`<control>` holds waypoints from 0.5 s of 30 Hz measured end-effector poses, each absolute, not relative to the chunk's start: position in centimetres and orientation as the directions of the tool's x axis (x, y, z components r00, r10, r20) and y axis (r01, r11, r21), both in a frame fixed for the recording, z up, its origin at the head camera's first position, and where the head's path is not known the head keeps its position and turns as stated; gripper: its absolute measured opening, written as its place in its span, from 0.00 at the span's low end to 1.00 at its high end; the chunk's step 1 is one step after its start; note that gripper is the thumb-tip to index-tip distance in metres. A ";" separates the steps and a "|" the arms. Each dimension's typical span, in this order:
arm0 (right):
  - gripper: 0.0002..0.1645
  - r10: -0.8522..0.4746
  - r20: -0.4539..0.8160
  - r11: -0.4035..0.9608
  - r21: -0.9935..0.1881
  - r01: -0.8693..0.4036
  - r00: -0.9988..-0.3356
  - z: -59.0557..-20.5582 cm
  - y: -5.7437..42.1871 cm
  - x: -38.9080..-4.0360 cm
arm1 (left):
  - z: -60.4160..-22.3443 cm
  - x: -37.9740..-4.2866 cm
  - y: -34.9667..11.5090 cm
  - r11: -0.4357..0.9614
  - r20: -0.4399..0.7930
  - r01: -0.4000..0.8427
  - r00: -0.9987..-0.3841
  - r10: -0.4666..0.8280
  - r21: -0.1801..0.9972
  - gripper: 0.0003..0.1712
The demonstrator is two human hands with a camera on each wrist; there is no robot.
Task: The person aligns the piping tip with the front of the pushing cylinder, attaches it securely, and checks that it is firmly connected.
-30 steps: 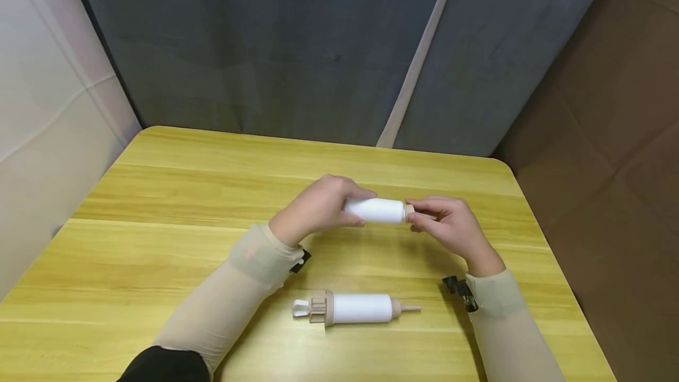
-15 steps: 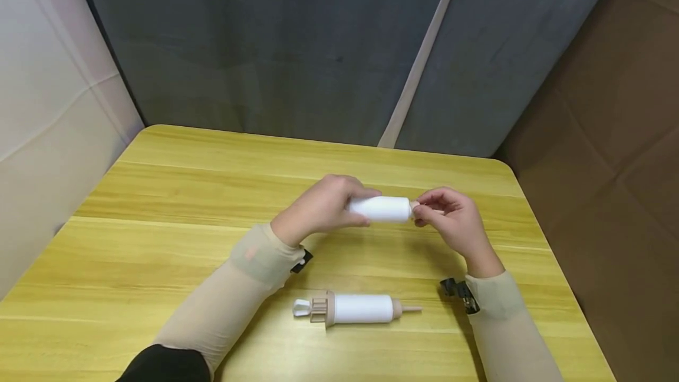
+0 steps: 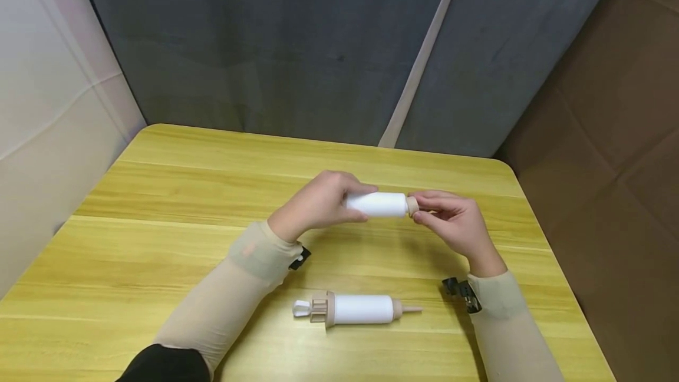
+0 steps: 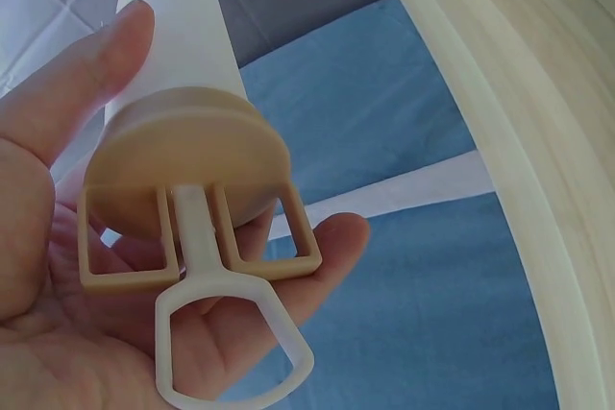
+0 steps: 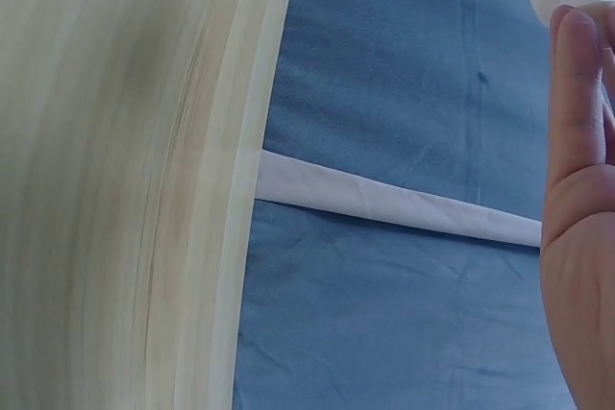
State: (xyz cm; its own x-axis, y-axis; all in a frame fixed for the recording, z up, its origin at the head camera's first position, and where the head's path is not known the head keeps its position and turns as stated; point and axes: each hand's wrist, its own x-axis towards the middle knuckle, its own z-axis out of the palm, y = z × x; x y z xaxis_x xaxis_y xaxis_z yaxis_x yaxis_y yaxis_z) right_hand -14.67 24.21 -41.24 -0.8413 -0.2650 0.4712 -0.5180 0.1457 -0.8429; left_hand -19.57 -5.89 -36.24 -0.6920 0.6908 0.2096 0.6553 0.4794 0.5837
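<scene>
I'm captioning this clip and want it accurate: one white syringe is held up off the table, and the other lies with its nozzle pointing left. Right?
Not quite: the nozzle of the other syringe points right, as the head view shows. One white syringe is held up off the table.

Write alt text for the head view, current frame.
A person's left hand grips a white cylinder over a yellow wood-grain table, while the right hand pinches the beige cap at its right end. Nearer the person, a syringe-like tool lies on its side, nozzle pointing right.
</scene>
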 end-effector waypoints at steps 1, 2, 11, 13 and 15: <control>0.18 -0.264 0.469 0.132 -0.848 -0.514 -0.843 -41.2 24.2 -14.6 | -36.3 -19.6 -5.9 0.478 0.209 0.656 -0.691 0.692 0.583 0.31; 0.17 -0.262 0.467 0.118 -0.853 -0.509 -0.844 -41.3 24.3 -14.6 | -36.3 -19.5 -5.8 0.478 0.209 0.657 -0.689 0.694 0.582 0.31; 0.19 -0.233 0.433 0.073 -0.885 -0.460 -0.870 -41.2 24.3 -14.2 | -36.0 -19.3 -5.7 0.477 0.216 0.675 -0.677 0.703 0.563 0.31; 0.20 -0.227 0.417 0.066 -0.895 -0.441 -0.880 -41.2 24.4 -14.1 | -36.0 -19.2 -5.7 0.473 0.222 0.678 -0.675 0.704 0.562 0.31; 0.19 -0.226 0.404 0.055 -0.903 -0.425 -0.886 -41.2 24.4 -14.1 | -36.0 -19.2 -5.6 0.468 0.231 0.685 -0.670 0.705 0.559 0.31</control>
State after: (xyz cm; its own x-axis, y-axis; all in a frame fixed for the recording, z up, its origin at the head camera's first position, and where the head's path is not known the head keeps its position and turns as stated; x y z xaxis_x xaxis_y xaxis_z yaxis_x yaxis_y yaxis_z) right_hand -14.11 24.42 -41.16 -0.8865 -0.2260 0.4039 -0.4254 0.0545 -0.9033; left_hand -19.18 -5.62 -36.05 -0.6704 0.7050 0.2314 0.6847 0.4676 0.5590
